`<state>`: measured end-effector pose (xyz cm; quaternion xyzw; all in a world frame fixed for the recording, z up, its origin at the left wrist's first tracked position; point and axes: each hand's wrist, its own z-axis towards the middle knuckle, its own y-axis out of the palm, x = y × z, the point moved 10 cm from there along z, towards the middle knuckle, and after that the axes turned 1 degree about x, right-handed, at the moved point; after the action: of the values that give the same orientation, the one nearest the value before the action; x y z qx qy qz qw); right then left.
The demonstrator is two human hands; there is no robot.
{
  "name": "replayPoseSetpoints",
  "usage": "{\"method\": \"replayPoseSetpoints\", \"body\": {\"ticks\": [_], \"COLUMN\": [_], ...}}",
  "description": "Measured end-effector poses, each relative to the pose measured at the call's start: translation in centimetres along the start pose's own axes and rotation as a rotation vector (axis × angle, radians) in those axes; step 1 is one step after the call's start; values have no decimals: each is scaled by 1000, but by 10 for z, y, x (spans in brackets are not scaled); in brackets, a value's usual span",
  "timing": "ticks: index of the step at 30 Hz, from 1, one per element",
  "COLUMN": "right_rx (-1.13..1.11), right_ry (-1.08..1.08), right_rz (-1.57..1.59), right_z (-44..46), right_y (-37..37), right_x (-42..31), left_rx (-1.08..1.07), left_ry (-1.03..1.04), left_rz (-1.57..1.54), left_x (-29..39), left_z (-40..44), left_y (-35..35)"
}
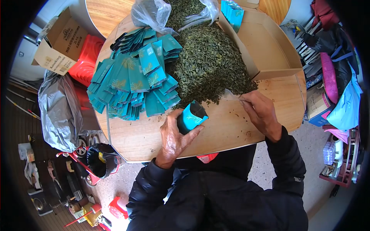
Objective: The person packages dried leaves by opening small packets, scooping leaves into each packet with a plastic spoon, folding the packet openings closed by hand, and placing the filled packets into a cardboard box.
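My left hand (173,135) is wrapped round a teal foil pouch (189,120), its open mouth tilted up and towards the right. Inside the pouch looks dark. Between the fingertips of my right hand (260,111) is the handle of a small clear plastic scoop (229,95). The scoop's far end touches the near edge of a large heap of dried tea leaves (212,57). Left of the heap lies a big pile of flat teal pouches (129,79) with gold leaf patterns.
A clear plastic bag (152,15) lies behind the pile. An open cardboard tray (266,42) borders the heap on the right, with several teal pouches (232,14) standing at its far end. Scattered leaf crumbs dot the round wooden table (146,136). Red stools (88,57) stand at left.
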<state>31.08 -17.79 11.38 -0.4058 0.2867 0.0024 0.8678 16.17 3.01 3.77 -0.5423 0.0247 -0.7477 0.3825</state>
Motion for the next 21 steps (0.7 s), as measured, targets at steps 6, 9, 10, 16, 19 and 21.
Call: {"method": "replayPoseSetpoints", "body": {"ticks": [6,9,10,16,19,21], "right_rx": [-21,-65,-96,-240,-291,-312], "right_ry": [-59,-135,-178,-319,-331,-273], "right_rz": [76,92,103,8,11,98], "right_z": [11,17,19,30,36,44], "right_y": [-25,-28,-26,-7,2,6], "right_x": [-31,-49,-57,-81,-81,-73], "left_rx": [2,-8,-10,-18,-19,-19], "left_ry": [91,66,72,86,101,111], "left_rz": [153,174,174,164,154,145], "left_x": [18,15,17,18,19,22], "left_z": [6,5,6,6,6,7], "left_y": [-3,-1,-1,1,1,2]}}
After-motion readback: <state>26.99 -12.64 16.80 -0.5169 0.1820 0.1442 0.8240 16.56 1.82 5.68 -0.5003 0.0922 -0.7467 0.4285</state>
